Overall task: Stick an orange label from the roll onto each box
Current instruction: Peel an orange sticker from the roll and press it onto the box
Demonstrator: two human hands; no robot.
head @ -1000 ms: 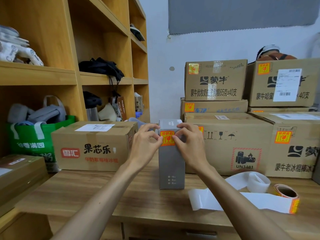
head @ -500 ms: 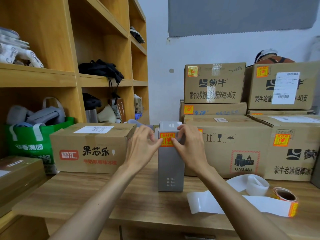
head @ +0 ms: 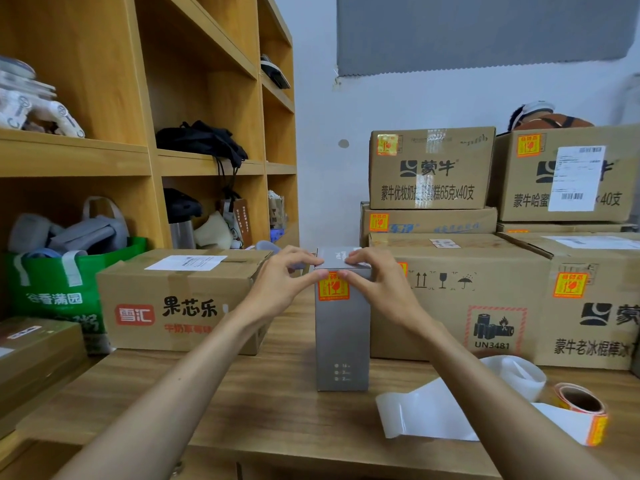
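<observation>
A tall grey box [head: 341, 341] stands upright on the wooden table [head: 242, 403], with an orange label [head: 333, 288] stuck near the top of its front face. My left hand [head: 282, 284] grips the box's top left edge, thumb touching the label's upper corner. My right hand [head: 375, 284] grips the top right edge, thumb at the label's upper right corner. The label roll [head: 580, 408] lies on the table at the right, trailing a long white backing strip [head: 429, 410].
Brown cartons carrying orange labels [head: 450, 292] are stacked behind and to the right. A carton [head: 180, 299] with a white slip sits at the left, beside a green bag [head: 52, 282]. Wooden shelves [head: 145, 161] fill the left side.
Both hands slid up from the label's sides to the box's top edge; the fingers now rest on the lid and the thumbs on the label's top corners.
</observation>
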